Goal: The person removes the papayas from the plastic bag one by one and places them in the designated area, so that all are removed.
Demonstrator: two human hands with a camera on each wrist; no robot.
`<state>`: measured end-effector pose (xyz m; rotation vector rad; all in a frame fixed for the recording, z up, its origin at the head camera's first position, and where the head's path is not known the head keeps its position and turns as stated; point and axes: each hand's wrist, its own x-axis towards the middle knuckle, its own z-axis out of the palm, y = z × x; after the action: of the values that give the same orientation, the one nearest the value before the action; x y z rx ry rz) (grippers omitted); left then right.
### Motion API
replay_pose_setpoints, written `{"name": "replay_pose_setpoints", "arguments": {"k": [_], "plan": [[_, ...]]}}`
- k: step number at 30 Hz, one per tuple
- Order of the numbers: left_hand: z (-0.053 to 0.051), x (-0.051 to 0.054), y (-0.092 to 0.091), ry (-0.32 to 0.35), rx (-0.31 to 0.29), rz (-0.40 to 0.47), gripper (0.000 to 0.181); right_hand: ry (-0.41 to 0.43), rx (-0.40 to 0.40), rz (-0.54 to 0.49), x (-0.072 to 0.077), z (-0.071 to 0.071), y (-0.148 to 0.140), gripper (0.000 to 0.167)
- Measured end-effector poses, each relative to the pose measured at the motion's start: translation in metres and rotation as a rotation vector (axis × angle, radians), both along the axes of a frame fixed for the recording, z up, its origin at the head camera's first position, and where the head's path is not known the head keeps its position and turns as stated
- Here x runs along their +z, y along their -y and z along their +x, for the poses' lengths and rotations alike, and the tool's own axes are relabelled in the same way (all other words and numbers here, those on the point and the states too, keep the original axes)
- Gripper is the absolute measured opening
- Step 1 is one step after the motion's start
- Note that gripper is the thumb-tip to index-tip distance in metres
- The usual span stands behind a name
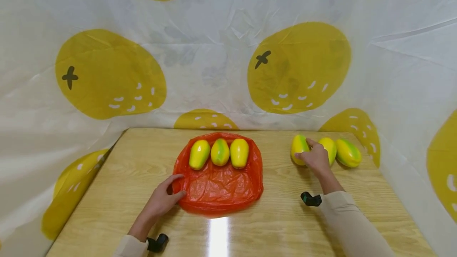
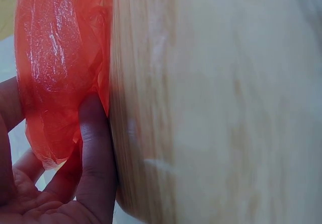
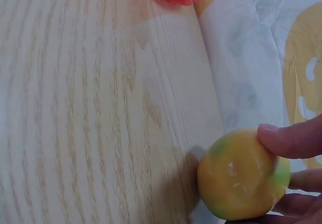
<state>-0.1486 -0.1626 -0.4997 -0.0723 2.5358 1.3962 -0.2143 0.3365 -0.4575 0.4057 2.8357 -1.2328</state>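
Observation:
On the table lies a red plastic bag (image 1: 221,187), its rim spread open around three yellow-green papayas (image 1: 219,152) in a row along its far side. My left hand (image 1: 163,196) holds the bag's near left edge; in the left wrist view, thumb and fingers lie on either side of the red plastic (image 2: 55,73). To the right, my right hand (image 1: 315,158) grips a papaya (image 1: 299,149) between thumb and fingers. The right wrist view shows this papaya (image 3: 239,178) end-on, with the thumb on top. Two more papayas (image 1: 349,153) lie just right of that hand, one partly hidden by it.
The wooden table (image 1: 278,217) ends at a white cloth backdrop (image 1: 207,62) printed with big yellow fruit, which also hangs at both sides. Bare wood lies between the bag and the right-hand papayas. A black device (image 1: 311,199) sits at the right wrist, another (image 1: 158,243) at the left.

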Motion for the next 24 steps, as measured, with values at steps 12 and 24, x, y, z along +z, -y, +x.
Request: {"name": "replay_pose_setpoints", "arguments": {"k": [12, 24], "plan": [[0.0007, -0.0012, -0.0002, -0.005, 0.011, -0.005, 0.055, -0.031, 0.007, 0.121, 0.0024, 0.0053, 0.0054, 0.087], [0.0018, -0.0025, 0.0008, -0.008, 0.008, -0.008, 0.054, -0.092, -0.006, 0.145, 0.0041, 0.0092, 0.0076, 0.078]]}}
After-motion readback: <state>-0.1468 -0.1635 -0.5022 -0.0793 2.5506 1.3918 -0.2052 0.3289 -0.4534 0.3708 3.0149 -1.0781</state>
